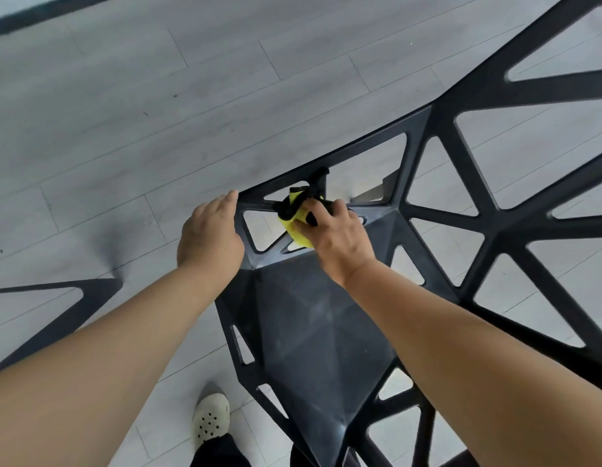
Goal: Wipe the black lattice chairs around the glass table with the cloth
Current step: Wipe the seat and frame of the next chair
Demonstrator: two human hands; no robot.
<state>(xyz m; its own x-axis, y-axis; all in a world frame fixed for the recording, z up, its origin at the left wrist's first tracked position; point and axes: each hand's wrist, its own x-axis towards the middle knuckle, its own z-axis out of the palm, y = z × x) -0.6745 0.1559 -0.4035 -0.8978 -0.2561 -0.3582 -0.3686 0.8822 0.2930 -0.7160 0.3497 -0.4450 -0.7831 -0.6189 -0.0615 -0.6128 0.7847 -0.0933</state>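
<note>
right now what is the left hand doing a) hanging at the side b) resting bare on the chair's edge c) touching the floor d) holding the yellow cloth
b: the left hand lies empty on the black lattice chair edge, while the right hand grips the yellow cloth.

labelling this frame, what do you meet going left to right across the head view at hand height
grey plank floor → left hand → yellow cloth → right hand → black lattice chair back

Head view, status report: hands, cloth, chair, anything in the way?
Right hand shut on yellow cloth, pressed to black lattice chair. Left hand flat on chair edge, bracing. Nothing in the way.
</note>
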